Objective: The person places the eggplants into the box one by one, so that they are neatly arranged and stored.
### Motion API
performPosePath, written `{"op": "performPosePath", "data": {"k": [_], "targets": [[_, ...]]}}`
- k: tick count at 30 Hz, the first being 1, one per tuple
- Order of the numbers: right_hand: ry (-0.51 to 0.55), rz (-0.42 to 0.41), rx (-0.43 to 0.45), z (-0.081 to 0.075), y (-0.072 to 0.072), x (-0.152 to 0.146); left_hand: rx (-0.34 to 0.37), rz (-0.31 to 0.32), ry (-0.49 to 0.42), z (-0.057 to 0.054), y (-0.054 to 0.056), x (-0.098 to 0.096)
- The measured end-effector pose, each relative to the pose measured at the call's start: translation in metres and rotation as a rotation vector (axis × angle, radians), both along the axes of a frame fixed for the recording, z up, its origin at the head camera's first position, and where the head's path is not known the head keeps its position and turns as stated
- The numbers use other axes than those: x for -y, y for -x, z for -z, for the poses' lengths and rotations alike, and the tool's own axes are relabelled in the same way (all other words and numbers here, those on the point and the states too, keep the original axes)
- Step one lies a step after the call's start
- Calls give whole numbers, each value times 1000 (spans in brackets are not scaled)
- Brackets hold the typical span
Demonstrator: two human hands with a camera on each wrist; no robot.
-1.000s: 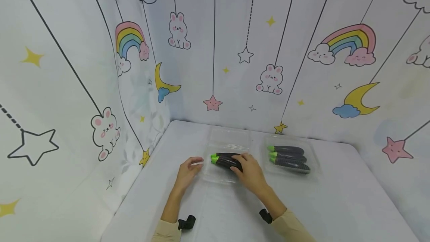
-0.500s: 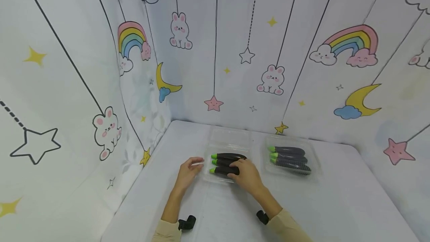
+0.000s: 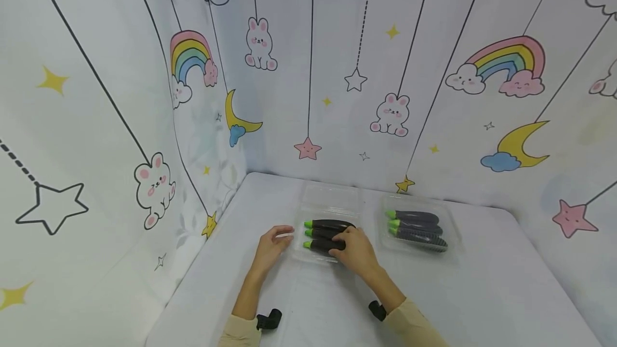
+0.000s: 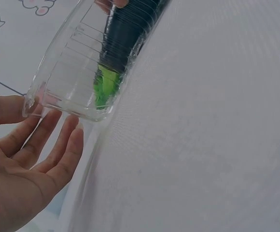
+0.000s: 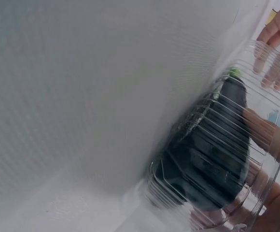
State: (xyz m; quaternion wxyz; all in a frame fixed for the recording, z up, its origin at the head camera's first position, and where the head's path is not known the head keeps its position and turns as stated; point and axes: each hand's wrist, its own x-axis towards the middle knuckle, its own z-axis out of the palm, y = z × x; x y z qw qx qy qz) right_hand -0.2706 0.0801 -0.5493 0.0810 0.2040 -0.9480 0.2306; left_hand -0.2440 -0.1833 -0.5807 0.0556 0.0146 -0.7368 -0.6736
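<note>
In the head view, a clear plastic clamshell box (image 3: 300, 255) lies with its lid (image 3: 332, 195) folded back. Three dark eggplants with bright green stem ends lie side by side in it. My right hand (image 3: 358, 250) reaches in from the right and grips the nearest eggplant (image 3: 320, 246) by its thick end, fingers over the far side and thumb on the near side. The right wrist view shows these fingers (image 5: 261, 130) through the ribbed wall. My left hand (image 3: 270, 248) is at the box's left end, loosely bent fingertips (image 4: 72, 137) right at its rim.
Another clear box (image 3: 453, 229) stands to the right, with three more eggplants (image 3: 414, 224) seen through its plastic. Both boxes sit on a white-covered table (image 3: 496, 283). A printed cloth wall (image 3: 332, 122) rises behind the table and along the left.
My right hand has drawn toward me with an eggplant, which now lies nearest in the row, so three show instead of two. My left hand stays in place.
</note>
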Motion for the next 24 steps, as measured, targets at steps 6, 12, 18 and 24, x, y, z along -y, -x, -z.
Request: {"op": "performPosePath", "data": {"k": [6,12,18,24], "targets": [[-1,8,11,0,1,1,-2,-15,18,1,1,-1],[6,2,29,1,4,1,-10,-14,-1,-4,-1,-3],[40,1,42,0,4,-4,-27,39,-57,-25,-12,-4],[121,-21,6,-4,5,-11,26,14,-83,-4,0,-2]]}}
